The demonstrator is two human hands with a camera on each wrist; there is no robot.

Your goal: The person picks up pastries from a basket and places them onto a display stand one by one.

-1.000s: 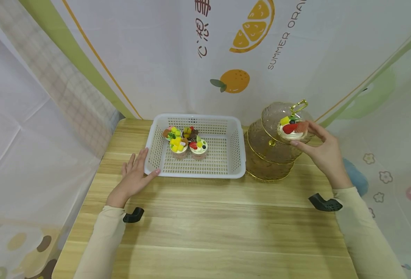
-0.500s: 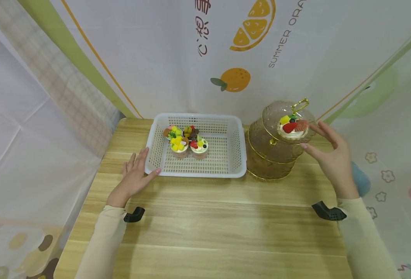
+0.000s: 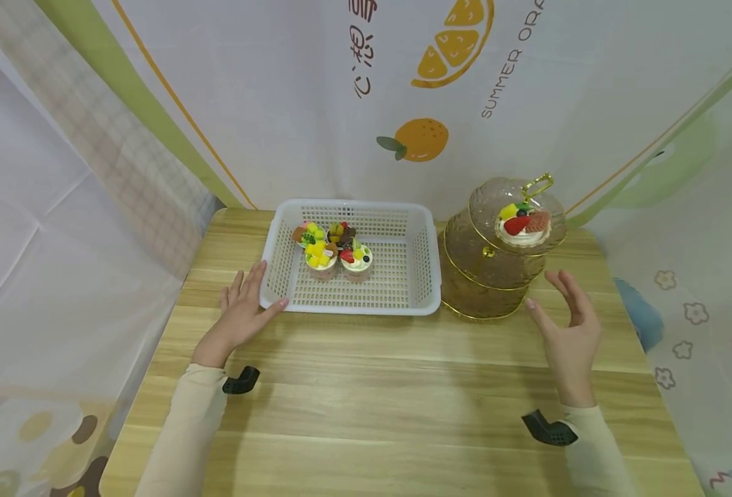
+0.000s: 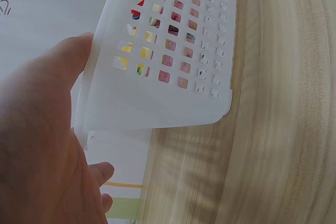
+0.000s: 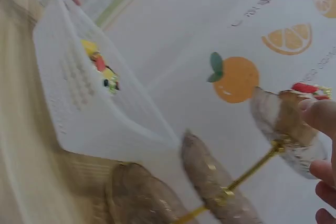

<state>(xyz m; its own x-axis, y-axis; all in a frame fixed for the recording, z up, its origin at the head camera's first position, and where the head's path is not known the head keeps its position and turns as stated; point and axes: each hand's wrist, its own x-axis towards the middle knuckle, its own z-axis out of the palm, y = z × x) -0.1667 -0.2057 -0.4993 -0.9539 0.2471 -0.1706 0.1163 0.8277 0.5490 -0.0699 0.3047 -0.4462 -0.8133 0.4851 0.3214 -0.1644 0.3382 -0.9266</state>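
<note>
A person's right hand (image 3: 573, 345) is poised over a wooden table (image 3: 366, 421), thumb and fingers parted in a wide curve with nothing between them. Beyond those fingertips and slightly to their left, well apart from them, a fruit-topped tart (image 3: 523, 231) sits on the top tier of a clear, gold-rimmed stand (image 3: 486, 300), whose lower tiers rise just left of the thumb. The stand's gold handle (image 3: 538, 185) shows farther from the fingers, behind the tart. In the partly blurred right wrist view, the fingertips overlap the tart in line of sight.

At the other side, the left hand (image 3: 235, 324) rests against a white plastic basket (image 3: 426, 276), its thumb stretched to the near rim and well spread from the fingers, which lie nearly straight along the basket's left end. To the right of those fingers, inside the basket, four dessert cups (image 3: 321, 262) topped with fruit stand close together. Behind both hands hangs a printed cloth (image 3: 291, 124).
</note>
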